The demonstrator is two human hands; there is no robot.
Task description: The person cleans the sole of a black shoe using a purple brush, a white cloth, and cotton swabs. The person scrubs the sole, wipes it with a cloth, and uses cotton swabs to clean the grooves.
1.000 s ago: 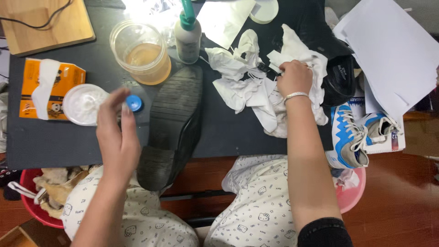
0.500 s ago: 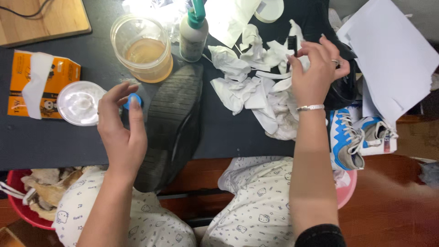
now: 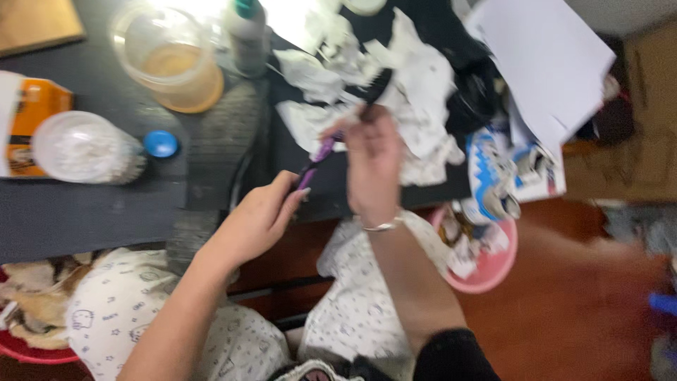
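I see my right hand (image 3: 371, 161) raised over the dark table's (image 3: 84, 212) front edge, fingers curled around the upper part of a slim purple-handled brush (image 3: 326, 149) with dark bristles, while my left hand (image 3: 259, 215) pinches its lower end. Behind them lies a heap of crumpled white tissue (image 3: 416, 92); a dark ribbed shoe sole (image 3: 218, 148) rests beside a clear plastic cup of amber liquid (image 3: 169, 60)

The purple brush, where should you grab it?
Grab the purple brush by its thin handle, coming from the near, lower end. The dark bristle end points away toward the crumpled white paper. The left hand pinches the handle's tip; the right hand wraps its middle.
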